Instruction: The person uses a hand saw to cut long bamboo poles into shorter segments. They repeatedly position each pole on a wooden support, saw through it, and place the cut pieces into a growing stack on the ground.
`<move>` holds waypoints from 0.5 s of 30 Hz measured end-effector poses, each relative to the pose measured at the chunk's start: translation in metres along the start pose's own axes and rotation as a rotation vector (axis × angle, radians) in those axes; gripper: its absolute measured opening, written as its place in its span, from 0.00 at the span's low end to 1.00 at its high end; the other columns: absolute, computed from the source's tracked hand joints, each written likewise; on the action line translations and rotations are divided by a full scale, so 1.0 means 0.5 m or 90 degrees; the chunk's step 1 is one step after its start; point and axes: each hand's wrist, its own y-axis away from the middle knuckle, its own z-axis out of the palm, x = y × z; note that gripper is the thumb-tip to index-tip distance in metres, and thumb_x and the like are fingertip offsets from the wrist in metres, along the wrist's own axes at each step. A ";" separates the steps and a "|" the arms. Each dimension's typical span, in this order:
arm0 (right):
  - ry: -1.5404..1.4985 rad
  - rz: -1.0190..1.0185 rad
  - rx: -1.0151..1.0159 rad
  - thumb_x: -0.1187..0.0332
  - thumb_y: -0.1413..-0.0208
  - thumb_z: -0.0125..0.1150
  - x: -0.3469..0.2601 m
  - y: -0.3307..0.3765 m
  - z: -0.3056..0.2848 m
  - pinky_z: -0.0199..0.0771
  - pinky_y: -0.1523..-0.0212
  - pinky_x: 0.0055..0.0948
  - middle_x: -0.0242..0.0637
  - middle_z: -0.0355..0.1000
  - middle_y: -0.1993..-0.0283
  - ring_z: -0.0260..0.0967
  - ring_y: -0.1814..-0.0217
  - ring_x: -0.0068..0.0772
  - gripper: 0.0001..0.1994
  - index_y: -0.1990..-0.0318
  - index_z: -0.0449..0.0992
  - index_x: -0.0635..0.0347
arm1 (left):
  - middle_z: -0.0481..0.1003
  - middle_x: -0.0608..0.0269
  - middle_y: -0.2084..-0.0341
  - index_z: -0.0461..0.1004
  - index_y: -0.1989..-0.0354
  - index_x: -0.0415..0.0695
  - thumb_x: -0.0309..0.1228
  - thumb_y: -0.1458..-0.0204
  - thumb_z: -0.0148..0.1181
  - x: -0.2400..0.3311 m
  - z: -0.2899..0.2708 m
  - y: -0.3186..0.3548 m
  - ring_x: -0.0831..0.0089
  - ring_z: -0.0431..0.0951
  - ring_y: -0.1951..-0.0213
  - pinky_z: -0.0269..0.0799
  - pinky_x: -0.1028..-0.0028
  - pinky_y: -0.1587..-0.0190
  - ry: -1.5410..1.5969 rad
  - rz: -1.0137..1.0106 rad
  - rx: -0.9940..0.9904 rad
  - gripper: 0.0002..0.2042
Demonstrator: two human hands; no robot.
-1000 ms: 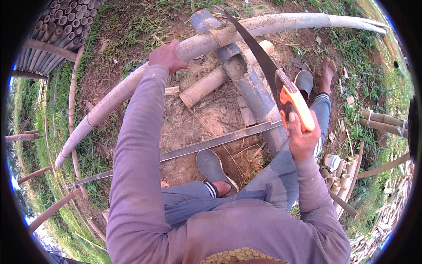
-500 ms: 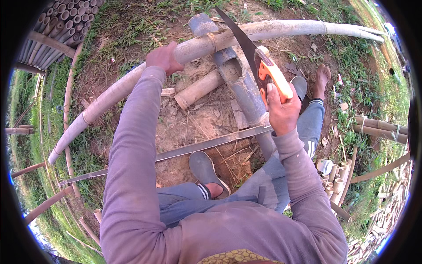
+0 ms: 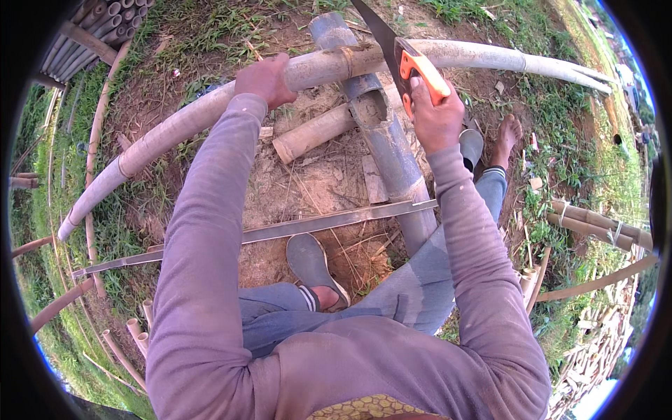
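Observation:
My left hand (image 3: 266,80) is wrapped around a long pale bamboo pole (image 3: 175,122), which runs across the far side from left to right. My right hand (image 3: 439,115) grips the orange-handled handsaw (image 3: 424,71). Its dark blade (image 3: 379,31) crosses the pole to the right of my left hand and points away from me; whether the teeth are cutting is too small to tell. Beneath the pole lies a thick grey bamboo post (image 3: 393,150) with a notch cut in its top. A short bamboo piece (image 3: 315,133) extends leftward from beside the notch.
A long flat bamboo strip (image 3: 301,227) lies across the ground between my arms. Stacked bamboo tubes (image 3: 112,28) fill the far left corner. Tied bamboo poles (image 3: 598,224) stand at the right, above a heap of bamboo scraps (image 3: 595,350). My left shoe (image 3: 306,259) is near the strip.
My right hand has pushed the saw forward, away from me, so its handle is now close to the pole. My left hand keeps its grip on the pole.

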 end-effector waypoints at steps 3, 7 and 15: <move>-0.136 0.156 -0.017 0.69 0.31 0.68 -0.075 0.195 -0.130 0.70 0.74 0.18 0.30 0.76 0.68 0.70 0.74 0.13 0.10 0.52 0.77 0.67 | 0.84 0.53 0.53 0.72 0.45 0.51 0.49 0.52 0.74 -0.019 -0.018 -0.002 0.53 0.86 0.51 0.82 0.54 0.46 0.017 0.012 -0.042 0.29; -0.062 0.139 -0.001 0.71 0.30 0.64 -0.115 0.322 -0.228 0.68 0.75 0.18 0.29 0.75 0.70 0.69 0.76 0.13 0.07 0.53 0.76 0.67 | 0.85 0.53 0.56 0.72 0.45 0.51 0.49 0.54 0.75 -0.018 0.006 -0.015 0.51 0.87 0.53 0.82 0.53 0.48 0.009 0.015 -0.038 0.30; -0.012 0.031 -0.020 0.67 0.32 0.70 -0.022 -0.056 0.031 0.76 0.64 0.21 0.32 0.81 0.64 0.74 0.66 0.16 0.12 0.51 0.79 0.69 | 0.84 0.55 0.54 0.72 0.43 0.53 0.50 0.56 0.75 -0.005 -0.003 -0.017 0.53 0.85 0.50 0.80 0.52 0.45 0.023 0.009 -0.046 0.32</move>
